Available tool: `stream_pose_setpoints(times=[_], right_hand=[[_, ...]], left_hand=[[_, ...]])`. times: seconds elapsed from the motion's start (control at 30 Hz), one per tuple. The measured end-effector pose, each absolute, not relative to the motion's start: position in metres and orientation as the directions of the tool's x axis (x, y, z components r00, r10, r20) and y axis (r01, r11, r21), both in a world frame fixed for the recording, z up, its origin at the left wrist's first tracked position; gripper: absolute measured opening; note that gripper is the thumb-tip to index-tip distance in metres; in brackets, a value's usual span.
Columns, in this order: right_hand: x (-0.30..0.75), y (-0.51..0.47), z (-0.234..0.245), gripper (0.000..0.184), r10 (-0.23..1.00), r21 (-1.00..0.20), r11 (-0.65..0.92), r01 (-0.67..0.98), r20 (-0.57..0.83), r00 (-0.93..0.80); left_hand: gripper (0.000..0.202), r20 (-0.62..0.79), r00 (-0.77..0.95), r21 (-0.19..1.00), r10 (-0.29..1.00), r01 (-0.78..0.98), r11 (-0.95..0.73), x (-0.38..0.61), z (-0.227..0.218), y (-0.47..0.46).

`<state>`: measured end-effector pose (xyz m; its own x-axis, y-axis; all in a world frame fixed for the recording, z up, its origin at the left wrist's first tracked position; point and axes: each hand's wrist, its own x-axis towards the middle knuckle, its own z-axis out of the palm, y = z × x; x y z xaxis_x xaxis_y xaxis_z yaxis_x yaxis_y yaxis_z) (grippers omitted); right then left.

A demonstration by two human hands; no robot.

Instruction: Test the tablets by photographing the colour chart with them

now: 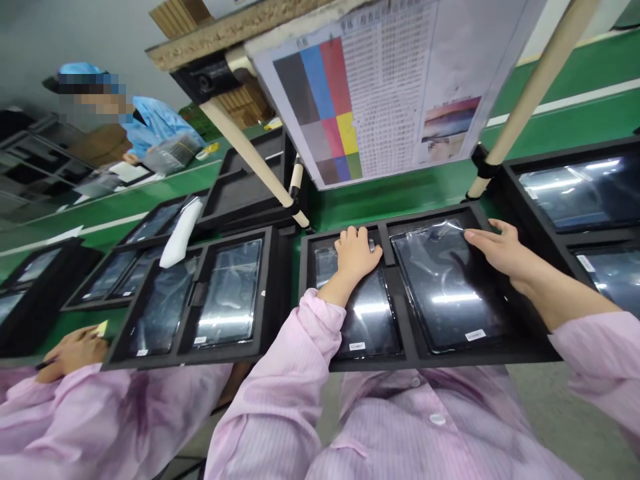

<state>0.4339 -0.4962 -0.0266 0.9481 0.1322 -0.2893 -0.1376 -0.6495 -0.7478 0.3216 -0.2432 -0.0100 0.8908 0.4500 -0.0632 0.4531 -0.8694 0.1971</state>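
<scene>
My left hand (356, 255) lies with curled fingers over the upper part of a dark, film-covered tablet screen (373, 317) in the left compartment of a black foam tray (393, 291). A small grey item shows by its thumb; whether it is a ring or something held I cannot make out. With the fingers of my right hand (503, 250) I grip the upper right edge of a second tablet screen (445, 293). That screen sits slightly askew over the right compartment, its film wrinkled at the top. Each screen bears a white label near its lower edge.
More foam trays with screens stand left (200, 300) and right (565, 243). A printed sheet (385, 93) hangs ahead between beige poles (250, 157). A co-worker's hands (80, 350) are at left, one with a yellow slip. Another person in blue (160, 123) works farther back.
</scene>
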Motion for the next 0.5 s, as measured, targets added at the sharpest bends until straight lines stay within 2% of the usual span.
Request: stream_pose_setpoints(times=[0.2, 0.33, 0.43, 0.5], right_hand=[[0.438, -0.491, -0.027, 0.052, 0.105, -0.717, -0.677, -0.164, -0.315, 0.943], [0.425, -0.487, -0.016, 0.055, 0.117, -0.7, -0.705, -0.112, -0.271, 0.955], [0.403, -0.506, -0.01, 0.078, 0.176, -0.672, -0.74, 0.006, -0.186, 0.967], [0.388, -0.526, -0.01, 0.095, 0.2, -0.619, -0.782, 0.073, -0.139, 0.97]], left_hand=[[0.024, -0.074, 0.896, 0.212, 0.439, 0.444, -0.871, 0.328, -0.013, -0.245], [0.031, -0.083, 0.917, 0.236, 0.391, 0.399, -0.886, 0.321, -0.002, -0.239], [0.051, -0.021, 0.94, 0.264, 0.34, 0.333, -0.905, 0.271, 0.011, -0.228], [0.057, 0.121, 0.917, 0.296, 0.38, 0.332, -0.896, 0.216, 0.008, -0.221]])
